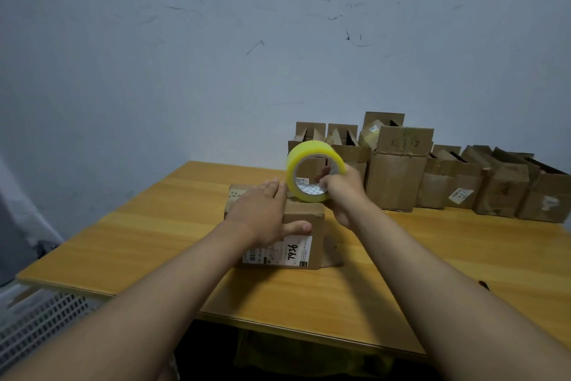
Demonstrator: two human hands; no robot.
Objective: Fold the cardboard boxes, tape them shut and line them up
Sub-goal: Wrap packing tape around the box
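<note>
A small cardboard box (304, 223) with a white shipping label on its near side sits in the middle of the wooden table (154, 232). My left hand (262, 213) lies flat on the box's top with straight fingers, thumb over the near edge. My right hand (343, 192) grips a yellow tape roll (312, 152), fingers through its core, holding it upright on the box's far right top edge.
A row of several open cardboard boxes (398, 176) stands along the wall at the back right of the table. A white perforated crate (43, 322) is on the floor at the lower left. The table's near edge runs across the bottom.
</note>
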